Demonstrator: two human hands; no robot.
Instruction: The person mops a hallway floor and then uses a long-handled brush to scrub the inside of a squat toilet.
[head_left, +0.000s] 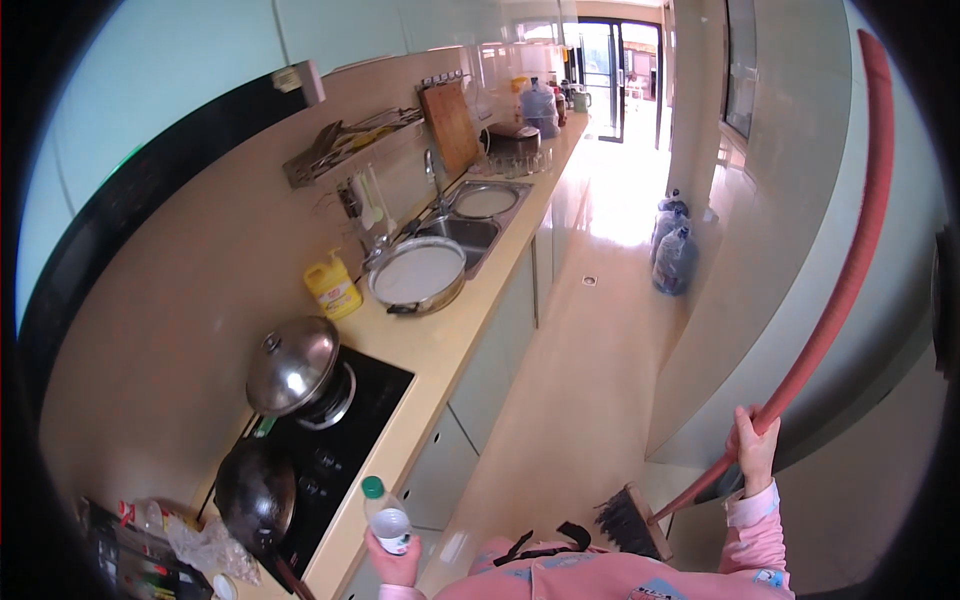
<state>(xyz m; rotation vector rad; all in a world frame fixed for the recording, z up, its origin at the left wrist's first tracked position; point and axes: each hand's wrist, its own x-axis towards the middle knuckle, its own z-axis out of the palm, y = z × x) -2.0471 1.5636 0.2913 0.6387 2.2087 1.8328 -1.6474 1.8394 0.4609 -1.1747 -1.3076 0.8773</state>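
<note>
My left hand (pixel 398 562) is closed around the lower part of a clear plastic bottle (pixel 386 513) with a green cap, held upright beside the counter's front edge. Off to the right, my right hand (pixel 755 448) grips the long reddish handle of a broom (pixel 848 255). The handle slants from the upper right down to a dark bristle head (pixel 633 522), low in front of me near the floor. Part of that head is hidden behind my pink clothing.
Along the left counter (pixel 480 325) are a black stove (pixel 385 385), a lidded pan (pixel 293 367), a dark wok (pixel 255 492), a yellow jug (pixel 332 287), a wide steel pan (pixel 418 277) and a sink (pixel 478 236). Bagged water bottles (pixel 675 260) line the right wall. A glass door (pixel 602 80) stands at the far end.
</note>
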